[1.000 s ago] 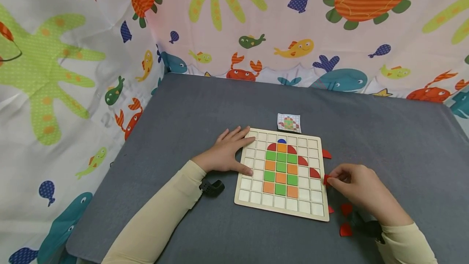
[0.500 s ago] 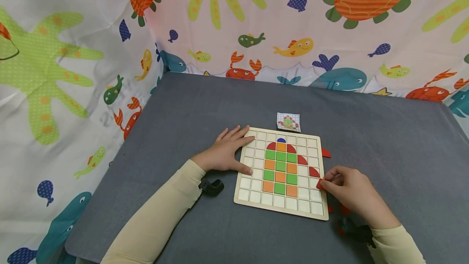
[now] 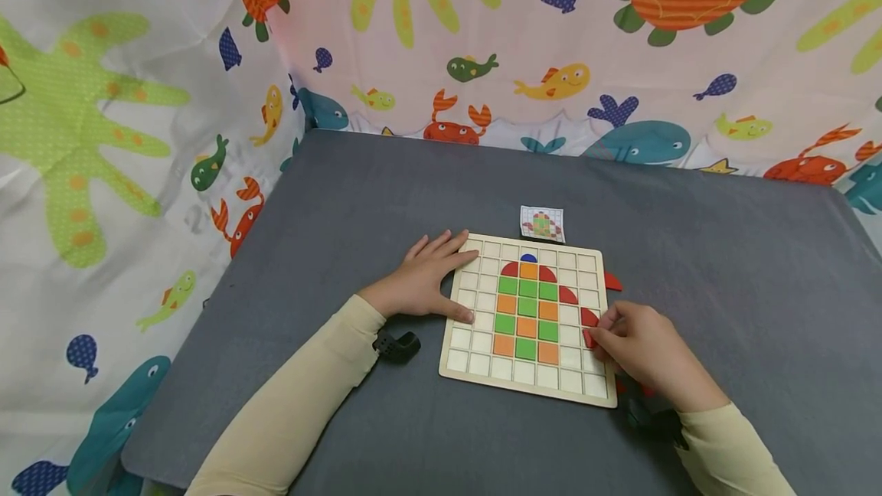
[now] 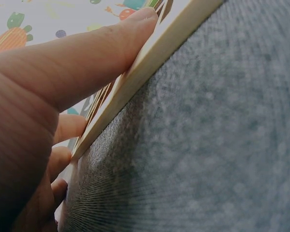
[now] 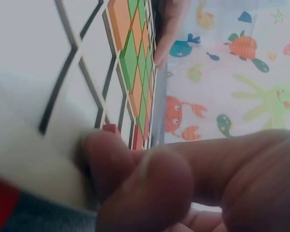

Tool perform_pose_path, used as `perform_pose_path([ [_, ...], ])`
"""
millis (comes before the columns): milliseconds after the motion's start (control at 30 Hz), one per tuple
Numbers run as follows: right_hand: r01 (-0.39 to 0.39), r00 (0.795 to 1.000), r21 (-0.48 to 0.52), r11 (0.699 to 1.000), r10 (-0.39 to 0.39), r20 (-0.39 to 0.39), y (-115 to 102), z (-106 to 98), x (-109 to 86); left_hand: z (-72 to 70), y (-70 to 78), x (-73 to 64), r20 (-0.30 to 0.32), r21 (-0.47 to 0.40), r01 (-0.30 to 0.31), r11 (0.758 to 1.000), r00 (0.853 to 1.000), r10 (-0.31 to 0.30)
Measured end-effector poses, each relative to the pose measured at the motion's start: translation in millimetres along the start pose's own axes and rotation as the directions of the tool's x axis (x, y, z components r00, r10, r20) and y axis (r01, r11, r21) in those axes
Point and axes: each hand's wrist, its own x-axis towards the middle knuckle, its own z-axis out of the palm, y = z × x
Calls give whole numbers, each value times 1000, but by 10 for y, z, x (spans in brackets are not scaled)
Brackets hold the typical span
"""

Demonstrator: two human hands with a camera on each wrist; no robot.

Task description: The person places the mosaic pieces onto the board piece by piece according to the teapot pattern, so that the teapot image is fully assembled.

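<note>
A pale wooden grid board [image 3: 480, 340] lies on the table, with green, orange, red and blue flat tiles set in its cells. My left hand [image 3: 422, 280] rests at its left edge, fingers spread and thumb lying on the rim; the left wrist view has the thumb [image 4: 106, 46] on the board's edge. Over the right-hand column my right hand [image 3: 648, 347] pinches a small red tile [image 3: 589, 338] just below a red rounded tile [image 3: 589, 317]. Thumb and finger mostly cover that tile in the right wrist view, so its full shape is hidden.
A small printed card [image 3: 542, 223] with a coloured pattern lies behind the board. Loose red pieces lie off the board's right side, one [image 3: 612, 282] near the back, others partly hidden by the right hand. A patterned cloth [image 3: 413, 75] hangs behind the grey table [image 3: 386, 197].
My right hand has moved left with the red tile, from beyond the board's right edge to over its right column. The left hand has stayed in place on the board.
</note>
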Motion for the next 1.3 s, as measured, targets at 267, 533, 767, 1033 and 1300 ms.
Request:
perform_pose_path([
  [267,-4,999,59,998,1,46,-8,-13,31,1,3,7,-3,2,5,1000,1000,-5],
  [533,57,989,-47,997,-63,-132,147,-230,168,-22,9,5,-5,8,14,1000,1000,-14],
  [767,96,975,-151,984,-123,-186,278,-341,450,-19,25,-22,-4,0,1,1000,1000,-1],
  [1033,112,969,-149,982,-141,-201,296,-325,573,9,13,-23,-14,-13,1,1000,1000,-2],
  [1300,119,969,-104,987,-138,-206,273,-314,310,-3,21,-13,-11,-14,4,1000,1000,-4],
])
